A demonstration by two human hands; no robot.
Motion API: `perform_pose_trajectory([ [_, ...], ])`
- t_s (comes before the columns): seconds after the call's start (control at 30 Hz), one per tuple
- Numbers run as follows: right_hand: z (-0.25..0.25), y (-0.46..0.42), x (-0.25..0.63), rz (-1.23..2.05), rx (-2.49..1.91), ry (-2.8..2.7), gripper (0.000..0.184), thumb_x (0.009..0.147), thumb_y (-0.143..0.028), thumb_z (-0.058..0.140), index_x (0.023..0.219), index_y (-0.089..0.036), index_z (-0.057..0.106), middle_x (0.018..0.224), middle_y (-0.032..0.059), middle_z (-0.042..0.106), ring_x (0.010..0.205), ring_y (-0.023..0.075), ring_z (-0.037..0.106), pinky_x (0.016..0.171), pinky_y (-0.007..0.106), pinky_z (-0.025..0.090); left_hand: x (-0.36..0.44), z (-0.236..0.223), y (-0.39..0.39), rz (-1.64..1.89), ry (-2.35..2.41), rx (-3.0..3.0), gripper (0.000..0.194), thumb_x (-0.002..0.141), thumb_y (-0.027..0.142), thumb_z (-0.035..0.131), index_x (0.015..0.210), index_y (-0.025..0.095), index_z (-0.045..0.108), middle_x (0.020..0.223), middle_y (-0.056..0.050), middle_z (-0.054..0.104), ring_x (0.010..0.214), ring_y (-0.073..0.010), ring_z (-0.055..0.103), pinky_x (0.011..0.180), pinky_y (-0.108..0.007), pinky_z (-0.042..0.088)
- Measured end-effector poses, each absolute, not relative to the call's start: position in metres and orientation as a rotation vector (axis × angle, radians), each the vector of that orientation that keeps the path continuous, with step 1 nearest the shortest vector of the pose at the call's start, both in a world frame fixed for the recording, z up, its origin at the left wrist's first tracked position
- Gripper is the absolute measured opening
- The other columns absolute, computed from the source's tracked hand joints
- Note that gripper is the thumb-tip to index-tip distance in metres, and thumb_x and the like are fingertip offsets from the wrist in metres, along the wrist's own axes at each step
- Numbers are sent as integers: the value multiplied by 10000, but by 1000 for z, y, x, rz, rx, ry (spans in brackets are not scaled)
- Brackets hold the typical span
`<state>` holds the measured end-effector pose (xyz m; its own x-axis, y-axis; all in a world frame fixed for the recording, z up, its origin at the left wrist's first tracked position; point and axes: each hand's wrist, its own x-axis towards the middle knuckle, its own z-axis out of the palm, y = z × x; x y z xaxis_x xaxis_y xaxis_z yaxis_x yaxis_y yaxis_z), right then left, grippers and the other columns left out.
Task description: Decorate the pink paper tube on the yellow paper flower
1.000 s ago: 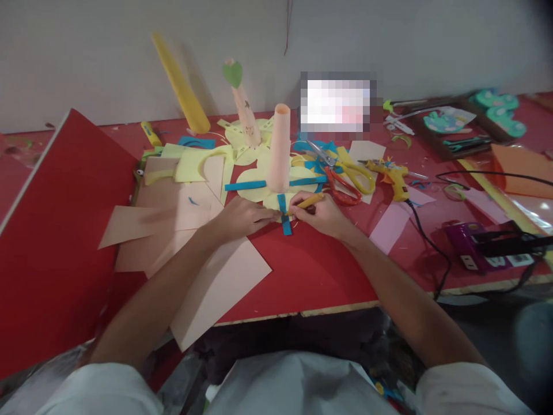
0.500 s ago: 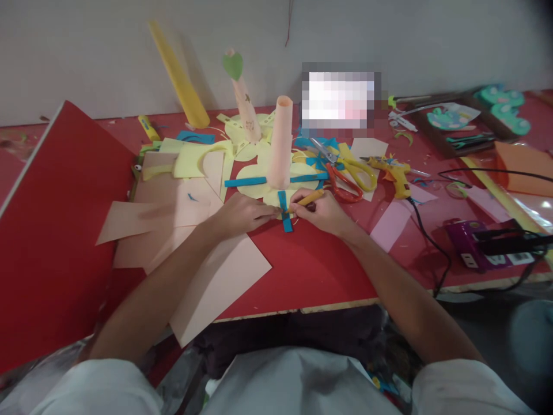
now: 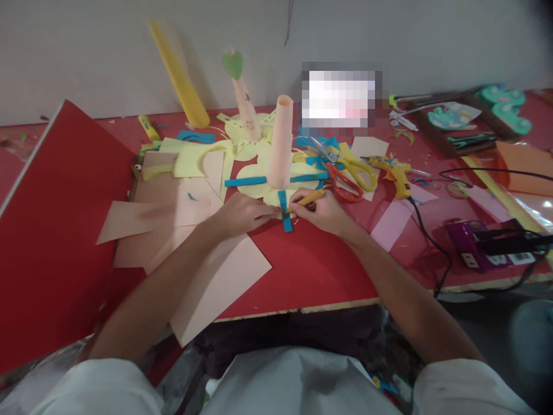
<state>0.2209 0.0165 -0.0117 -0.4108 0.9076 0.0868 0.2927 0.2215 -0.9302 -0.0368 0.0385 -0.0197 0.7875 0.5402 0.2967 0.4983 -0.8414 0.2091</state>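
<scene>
My right hand [image 3: 320,211] is closed around a yellow pen [image 3: 311,198], its tip down at a short blue strip [image 3: 283,200]. This strip lies toward me from an upright pale pink paper tube [image 3: 282,141]. From the left, my left hand [image 3: 247,214] reaches in with fingers stretched out flat, their tips at the strip's edge. The tube stands on a pale yellow petal-shaped base [image 3: 250,190]. Two more blue strips, a left one [image 3: 245,181] and a right one [image 3: 309,177], run outward from the tube. The pen tip's mark is too small to make out.
Scissors with red handles [image 3: 345,183] and a yellow glue gun [image 3: 398,177] lie to the right, its black cord trailing near a purple box [image 3: 469,245]. Pink paper sheets [image 3: 220,282] spread at left beside a raised red panel [image 3: 56,230]. Behind stands a heart-topped tube [image 3: 245,109].
Almost nothing differs. Both hands stay at the same blue strip, with the pen still in my right hand.
</scene>
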Motion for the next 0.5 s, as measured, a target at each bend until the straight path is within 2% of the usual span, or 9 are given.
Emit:
perform_pose_trajectory([
  [0.13,-12,17,222,1176,-1099,-1878,185,890,-368,627,837,-196,670,719,10,674,629,152,637,551,265,436,-36,-19,39,518,818,2871,349,1062,336,453,1128,296,793,699,-28,752,576,-132,648,537,-254,258],
  [0.3,-12,17,221,1139,-1119,-1836,150,870,-340,646,831,-197,669,737,4,666,625,138,611,542,258,433,-38,-22,37,571,805,2824,299,1045,311,495,1042,280,793,670,-5,727,546,-116,621,528,-253,301],
  [0.43,-11,18,221,1101,-1088,-1639,177,878,-356,677,800,-200,648,666,-13,621,548,108,547,498,249,412,-37,-22,40,972,1026,2548,169,1008,330,588,1015,225,720,738,13,715,596,-101,612,570,-233,402],
  [0.47,-11,19,222,1073,-1080,-1559,201,890,-378,682,800,-203,642,648,-17,616,518,98,524,479,244,402,-36,-20,43,1119,1113,2404,173,988,359,625,1067,219,690,807,4,722,635,-103,621,591,-231,435],
  [0.5,-11,21,223,1046,-1075,-1477,230,903,-407,684,801,-207,638,629,-22,611,486,88,498,458,239,389,-34,-17,49,1245,1163,2261,255,961,395,669,1148,223,654,915,-15,732,702,-112,643,623,-234,474],
])
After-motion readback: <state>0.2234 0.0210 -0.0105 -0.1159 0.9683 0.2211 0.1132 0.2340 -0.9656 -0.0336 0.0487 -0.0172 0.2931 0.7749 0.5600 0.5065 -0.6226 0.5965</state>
